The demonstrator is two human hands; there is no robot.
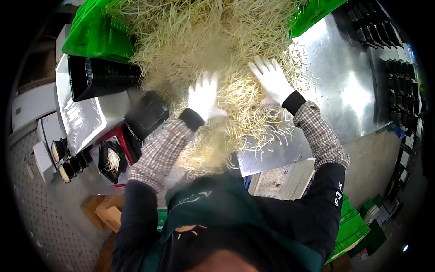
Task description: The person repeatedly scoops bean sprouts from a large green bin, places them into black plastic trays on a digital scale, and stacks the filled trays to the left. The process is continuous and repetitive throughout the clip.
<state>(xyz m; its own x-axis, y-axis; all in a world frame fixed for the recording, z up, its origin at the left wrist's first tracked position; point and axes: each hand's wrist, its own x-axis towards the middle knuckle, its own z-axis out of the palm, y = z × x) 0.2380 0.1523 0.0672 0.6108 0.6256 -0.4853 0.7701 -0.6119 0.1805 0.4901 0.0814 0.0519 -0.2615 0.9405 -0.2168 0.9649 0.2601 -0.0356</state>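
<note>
A large heap of pale bean sprouts (204, 37) spills out of a bright green plastic crate (98, 37) onto a metal table (340, 78). My left hand (204, 97), in a white glove, rests on the sprouts near the middle with its fingers apart. To its right, my gloved right hand (270, 80) lies spread on the heap, nearer its right edge. Neither hand is closed around anything. Loose sprouts lie between the two hands and down to the table's near edge. A smudge blurs the middle of the view.
At left stand stacked black plastic trays (105, 78), another black tray (148, 115), and one holding a few sprouts (112, 161) on a red-edged device, likely a scale. More black trays (402, 91) line the far right. Below the table edge sits a cream perforated crate (282, 180).
</note>
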